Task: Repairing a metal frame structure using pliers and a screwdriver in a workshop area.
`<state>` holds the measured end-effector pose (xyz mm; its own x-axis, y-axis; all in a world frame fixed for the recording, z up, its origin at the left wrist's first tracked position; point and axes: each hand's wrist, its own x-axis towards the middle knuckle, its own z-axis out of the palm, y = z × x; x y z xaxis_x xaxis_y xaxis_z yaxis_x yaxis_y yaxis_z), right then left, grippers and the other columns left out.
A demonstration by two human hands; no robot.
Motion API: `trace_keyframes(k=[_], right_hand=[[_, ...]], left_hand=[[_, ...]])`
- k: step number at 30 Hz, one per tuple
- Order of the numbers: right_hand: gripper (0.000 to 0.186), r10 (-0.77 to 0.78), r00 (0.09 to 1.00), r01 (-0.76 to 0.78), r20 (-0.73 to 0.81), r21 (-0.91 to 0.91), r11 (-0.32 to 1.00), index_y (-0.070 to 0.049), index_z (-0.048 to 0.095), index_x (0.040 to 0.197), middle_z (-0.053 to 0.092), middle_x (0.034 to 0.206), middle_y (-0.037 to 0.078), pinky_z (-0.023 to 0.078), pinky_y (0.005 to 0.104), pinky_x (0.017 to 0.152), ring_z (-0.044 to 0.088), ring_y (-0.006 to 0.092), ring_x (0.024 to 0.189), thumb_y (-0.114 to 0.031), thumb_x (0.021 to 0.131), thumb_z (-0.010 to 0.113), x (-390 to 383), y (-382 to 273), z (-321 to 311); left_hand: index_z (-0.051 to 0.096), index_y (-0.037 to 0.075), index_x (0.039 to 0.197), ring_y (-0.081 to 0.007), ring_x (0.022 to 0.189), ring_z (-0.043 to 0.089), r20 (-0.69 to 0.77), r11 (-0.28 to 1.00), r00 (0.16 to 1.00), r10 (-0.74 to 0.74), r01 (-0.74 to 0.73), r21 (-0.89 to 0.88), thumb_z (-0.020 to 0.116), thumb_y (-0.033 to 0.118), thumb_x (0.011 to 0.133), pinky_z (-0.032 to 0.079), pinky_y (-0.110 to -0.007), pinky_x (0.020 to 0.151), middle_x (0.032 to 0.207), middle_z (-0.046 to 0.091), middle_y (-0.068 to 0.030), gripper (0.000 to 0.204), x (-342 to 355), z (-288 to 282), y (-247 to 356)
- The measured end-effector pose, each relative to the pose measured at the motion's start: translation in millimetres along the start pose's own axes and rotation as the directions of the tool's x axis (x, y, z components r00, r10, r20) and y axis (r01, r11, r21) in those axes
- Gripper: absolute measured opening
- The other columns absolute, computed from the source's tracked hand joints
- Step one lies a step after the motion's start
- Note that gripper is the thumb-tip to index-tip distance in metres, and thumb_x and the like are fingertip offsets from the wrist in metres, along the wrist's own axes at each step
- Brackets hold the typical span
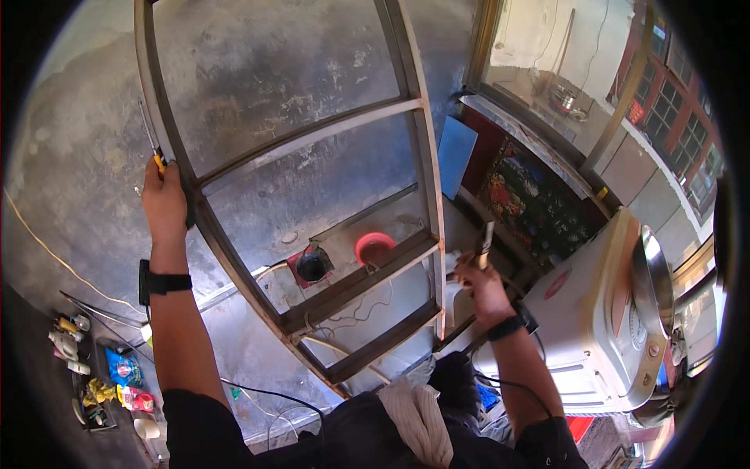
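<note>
My left hand [166,205] is closed around a screwdriver [159,162] with a yellow handle, its thin shaft pointing up beside the frame. The same hand rests against the left rail of a large brown frame [312,136] with several crossbars, which stands tilted in front of me. On the right, my right hand [483,288] grips what looks like a hammer [485,246], its dark head upward and a pale wooden part below. This hand is just outside the frame's right rail, apart from it. The fingers partly hide the hammer's handle.
Behind the frame, a red bowl [375,248] and a black pot [312,266] sit low down. A white appliance [582,313] stands right, bearing a metal pan [653,275]. A blue board [458,156] leans near the window. Packets [123,367] lie at lower left; cords cross the floor.
</note>
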<state>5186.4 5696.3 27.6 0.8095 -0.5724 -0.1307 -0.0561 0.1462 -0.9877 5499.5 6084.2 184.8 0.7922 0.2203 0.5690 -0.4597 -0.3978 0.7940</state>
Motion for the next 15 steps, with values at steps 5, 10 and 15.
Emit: trace_keyframes(k=[5, 10, 15], right_hand=[[0.013, -0.174, 0.974, 0.134, -0.142, -0.251, 0.959, -0.013, 0.056, 0.087, 0.054, 0.075, -0.003, 0.035, 0.0255, 0.062, 0.046, 0.0088, 0.068, -0.025, 0.086, 0.060, 92.1, -76.2, -1.1], [0.025, -0.376, 0.920, 0.320, -0.109, -0.347, 0.882, -0.010, 0.055, 0.087, 0.049, 0.072, -0.003, 0.034, 0.0251, 0.060, 0.042, 0.0085, 0.064, -0.033, 0.087, 0.065, 195.8, -136.3, 20.2], [0.031, -0.466, 0.879, 0.406, -0.101, -0.357, 0.841, -0.007, 0.058, 0.093, 0.047, 0.069, -0.002, 0.035, 0.0264, 0.054, 0.041, 0.0084, 0.062, -0.036, 0.086, 0.067, 273.2, -157.2, 41.8]], left_hand=[[0.054, -0.004, 0.117, -0.0240, 0.070, 0.058, -0.002, 0.970, 0.990, 0.144, -0.141, 0.200, 0.058, 0.023, 0.092, 0.046, -0.035, 0.067, 0.080, 0.061, -0.0175, 0.037, 3.5, 1.6, -0.3], [0.055, -0.004, 0.109, -0.0325, 0.074, 0.062, -0.008, 0.925, 0.986, 0.165, -0.152, 0.347, 0.061, 0.027, 0.090, 0.048, -0.038, 0.069, 0.082, 0.063, -0.0207, 0.037, -1.5, 1.8, 13.2], [0.056, -0.003, 0.107, -0.0369, 0.079, 0.065, 0.007, 0.832, 0.989, 0.147, -0.127, 0.541, 0.068, 0.027, 0.083, 0.050, -0.040, 0.070, 0.086, 0.065, -0.0228, 0.040, 2.1, 5.6, 9.9]])
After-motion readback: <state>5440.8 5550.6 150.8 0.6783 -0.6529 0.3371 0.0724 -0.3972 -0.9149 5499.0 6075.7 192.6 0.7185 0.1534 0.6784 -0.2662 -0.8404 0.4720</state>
